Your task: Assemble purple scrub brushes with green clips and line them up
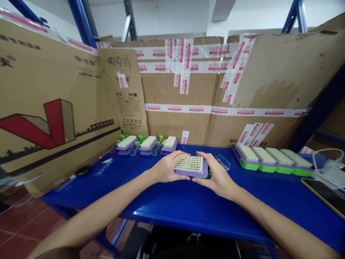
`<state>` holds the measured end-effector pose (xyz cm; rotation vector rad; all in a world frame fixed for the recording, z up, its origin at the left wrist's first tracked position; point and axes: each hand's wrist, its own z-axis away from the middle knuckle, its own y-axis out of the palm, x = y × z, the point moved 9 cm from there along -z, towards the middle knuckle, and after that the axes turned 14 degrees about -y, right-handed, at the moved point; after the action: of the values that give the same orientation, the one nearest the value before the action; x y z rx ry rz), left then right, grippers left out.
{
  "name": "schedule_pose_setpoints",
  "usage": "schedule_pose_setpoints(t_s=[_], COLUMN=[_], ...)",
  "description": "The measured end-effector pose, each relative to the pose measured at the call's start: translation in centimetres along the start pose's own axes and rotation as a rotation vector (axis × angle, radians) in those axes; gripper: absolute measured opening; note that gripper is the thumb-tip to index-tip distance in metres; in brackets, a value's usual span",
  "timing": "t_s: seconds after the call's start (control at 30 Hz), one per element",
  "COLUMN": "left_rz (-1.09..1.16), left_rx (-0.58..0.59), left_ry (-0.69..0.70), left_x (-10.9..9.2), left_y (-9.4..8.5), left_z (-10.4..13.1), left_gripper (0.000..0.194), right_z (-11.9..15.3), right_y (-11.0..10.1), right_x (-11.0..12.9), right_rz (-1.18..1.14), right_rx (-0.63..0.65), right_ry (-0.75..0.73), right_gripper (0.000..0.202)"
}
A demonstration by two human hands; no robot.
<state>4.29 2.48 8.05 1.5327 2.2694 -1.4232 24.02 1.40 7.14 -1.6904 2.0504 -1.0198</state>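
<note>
Between my two hands is a scrubbing brush [190, 164], its cream bristles facing up and toward me, with a purple body and a bit of green at its right end. My left hand [171, 166] grips the left end, fingers over the back edge and thumb at the front. My right hand [215, 177] wraps the right end in the same way. The brush's underside is hidden. Just behind my right hand lies a small clear plastic piece [223, 162] on the blue table [172, 205].
Left at the back, several purple brush parts [147, 142] stand among green fittings [161, 139] and clear plastic pieces. On the right is a row of green-and-purple brushes [275, 158]. A phone [326, 196] and a white cable [327, 153] lie far right. Taped cardboard [178, 126] walls the back.
</note>
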Motion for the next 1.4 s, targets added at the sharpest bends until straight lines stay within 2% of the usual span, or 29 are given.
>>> schedule_pose_setpoints(t_s=[0.17,0.3,0.73,1.0,1.1,1.2,1.4], left_rz=[-0.212,-0.312,-0.326,-0.253,-0.235,-0.239,-0.258], left_rx=[-0.039,-0.078,-0.116,-0.122,-0.132,-0.136,-0.096], left_ry=[0.221,0.286,0.239,0.207,0.169,0.187,0.221], left_x=[-0.5,-0.3,0.8,-0.1,-0.4,-0.3,0.8], left_y=[0.4,0.5,0.0,0.7,1.1,1.2,0.8], left_z=[0.3,0.4,0.1,0.4,0.4,0.4,0.3], left_gripper=[0.084,0.088,0.090,0.086,0.082,0.084,0.089], right_z=[0.5,0.2,0.1,0.2,0.3,0.3,0.3], right_y=[0.9,0.6,-0.3,0.0,0.1,0.2,0.1], right_x=[-1.1,-1.0,-0.4,0.4,0.2,-0.1,-1.5], right_rz=[-0.006,-0.017,0.101,0.112,0.129,0.126,-0.013], right_rx=[0.053,0.062,0.021,-0.014,-0.017,-0.013,0.002], right_ry=[0.001,-0.027,-0.046,-0.038,0.008,0.024,0.047], right_gripper=[0.092,0.090,0.089,0.081,0.083,0.086,0.092])
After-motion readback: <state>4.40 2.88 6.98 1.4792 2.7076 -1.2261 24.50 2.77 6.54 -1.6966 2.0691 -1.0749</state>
